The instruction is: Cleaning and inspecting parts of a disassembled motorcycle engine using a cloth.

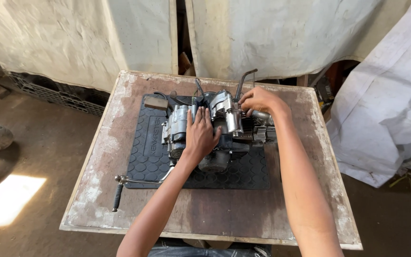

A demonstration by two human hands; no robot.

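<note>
Two bare hands steady a small engine on a workshop table

The engine [217,131], a block of grey metal with a chrome cover and a bent lever standing up at the back, sits on a black rubber mat [148,157] in the middle of a worn wooden table [215,214]; the left hand [200,135] lies flat and open on top of the casing, fingers spread, gripping nothing, while the right hand [259,100] is curled with its fingertips pinched on a small part at the far right top, too small to make out. It looks heavy, rigid and probably oily, best held by the solid casing with both hands and not by the lever or thin cables. A kick lever [136,183] juts off the mat's near left corner
</note>
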